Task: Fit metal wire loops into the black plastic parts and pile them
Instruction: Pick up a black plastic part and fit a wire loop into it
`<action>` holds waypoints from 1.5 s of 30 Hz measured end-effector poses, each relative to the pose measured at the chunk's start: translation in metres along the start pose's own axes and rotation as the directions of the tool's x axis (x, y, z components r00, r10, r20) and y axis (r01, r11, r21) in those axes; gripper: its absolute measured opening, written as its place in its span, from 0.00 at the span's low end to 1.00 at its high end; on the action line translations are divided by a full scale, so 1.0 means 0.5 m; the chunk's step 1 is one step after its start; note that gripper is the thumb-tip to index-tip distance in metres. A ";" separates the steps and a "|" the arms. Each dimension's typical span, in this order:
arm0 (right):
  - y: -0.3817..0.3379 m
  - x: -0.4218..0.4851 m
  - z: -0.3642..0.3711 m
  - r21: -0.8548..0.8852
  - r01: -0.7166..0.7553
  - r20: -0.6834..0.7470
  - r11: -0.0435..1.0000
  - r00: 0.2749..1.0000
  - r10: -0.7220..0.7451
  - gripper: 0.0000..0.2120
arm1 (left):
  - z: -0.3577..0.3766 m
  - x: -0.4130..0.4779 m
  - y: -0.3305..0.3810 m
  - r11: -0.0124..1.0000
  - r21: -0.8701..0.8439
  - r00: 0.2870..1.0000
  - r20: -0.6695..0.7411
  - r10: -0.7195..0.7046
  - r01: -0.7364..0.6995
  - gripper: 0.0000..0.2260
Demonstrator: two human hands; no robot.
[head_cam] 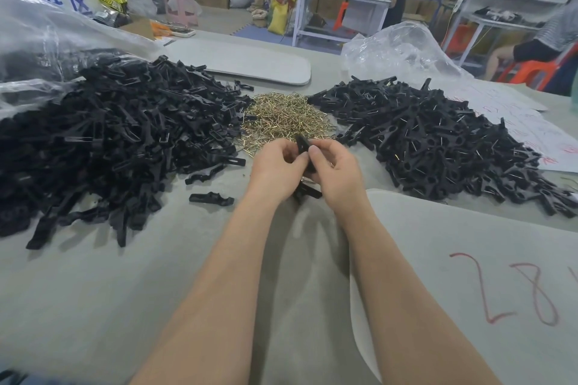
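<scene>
1. Black plastic part (302, 144): one piece, held between both hands just above the table (156, 291). Its upper end shows over the fingers.
2. Grip: left hand (276, 166) and right hand (333, 167) are both closed round this one part, fingers curled, thumbs meeting on its face.
3. Wire loop in hand: not plainly seen inside the grip, so it cannot be told whether one is seated.
4. Stock: the heap of brass-coloured wire loops (281, 119) lies just beyond the grip. The pile of bare black parts (109, 134) lies to its left. The pile of parts showing wire (438, 141), likely the finished ones, lies to its right.
5. Also present: a second black part (309, 192) directly beneath the grip, towards the wrists.
6. Method, as judged: steady the part with one hand. Let the other thumb press the loop's legs in squarely, both together, so that neither splays.
7. Check, as judged: feel that the loop sits firm before letting go, then add the part to the right-hand pile and keep it out of the bare stock.
</scene>
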State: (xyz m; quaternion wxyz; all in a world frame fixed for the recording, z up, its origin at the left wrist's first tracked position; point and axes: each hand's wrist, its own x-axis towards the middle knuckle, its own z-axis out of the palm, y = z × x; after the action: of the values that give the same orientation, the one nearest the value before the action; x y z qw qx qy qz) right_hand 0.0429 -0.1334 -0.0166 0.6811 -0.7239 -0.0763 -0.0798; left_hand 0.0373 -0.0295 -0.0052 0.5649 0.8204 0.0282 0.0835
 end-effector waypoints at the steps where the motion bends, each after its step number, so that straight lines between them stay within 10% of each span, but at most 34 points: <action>1: -0.002 -0.001 -0.001 -0.004 0.019 -0.009 1.000 1.000 -0.019 0.07 | -0.001 0.000 0.000 0.999 -0.049 1.000 -0.009 -0.023 0.023 0.07; 15: -0.014 0.003 -0.016 0.153 0.000 -0.117 0.988 0.993 0.018 0.07 | -0.003 -0.010 0.013 0.873 -0.485 0.998 -0.009 -0.067 0.054 0.10; 29: -0.012 -0.010 0.004 -0.177 0.073 -0.268 0.982 0.956 -0.119 0.08 | 0.016 -0.005 0.018 0.991 -0.128 0.996 -0.089 0.032 -0.043 0.10; 45: -0.016 -0.007 -0.007 -0.091 0.086 -0.173 0.992 0.980 -0.100 0.08 | 0.003 -0.006 0.013 0.944 -0.329 0.996 -0.090 -0.019 -0.011 0.06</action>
State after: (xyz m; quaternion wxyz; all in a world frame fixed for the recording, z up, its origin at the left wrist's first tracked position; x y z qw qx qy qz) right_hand 0.0376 -0.1362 -0.0096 0.6499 -0.7372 -0.0457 -0.1789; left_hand 0.0344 -0.0339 0.0002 0.6923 0.7097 0.0416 0.1236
